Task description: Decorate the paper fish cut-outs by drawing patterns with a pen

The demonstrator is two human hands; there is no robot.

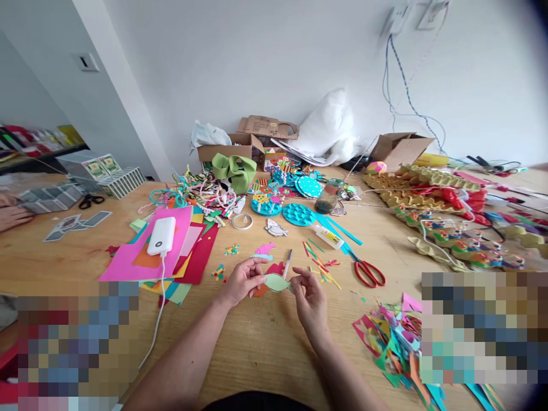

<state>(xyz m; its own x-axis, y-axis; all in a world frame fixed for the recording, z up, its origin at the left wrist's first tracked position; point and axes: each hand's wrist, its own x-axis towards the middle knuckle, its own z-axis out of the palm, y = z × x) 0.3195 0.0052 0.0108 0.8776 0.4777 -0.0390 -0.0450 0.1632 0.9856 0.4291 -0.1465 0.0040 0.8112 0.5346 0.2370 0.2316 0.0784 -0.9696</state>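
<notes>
A light green paper fish [277, 282] is stretched between my two hands, just above the table. My left hand [245, 279] pinches its rounded end, and my right hand [309, 290] grips the narrow tail end. Beyond my fingers lie a pink paper fish [265, 249], a red paper piece [278, 268] and a pen [288, 264]. An orange paper piece [260, 291] shows partly under the green one. Farther off is a white fish cutout [275, 228] with drawn lines. Thin coloured paper strips [321, 264] are scattered to the right of the pen.
Red-handled scissors [369, 273] and a glue bottle [327, 236] lie at right. Paper scraps [396, 342] are heaped at front right. Coloured sheets [145, 251] carry a white power bank [161, 236], its cable running toward me. Blue plates [298, 214] stand behind. Another person's hand [15, 211] is at far left.
</notes>
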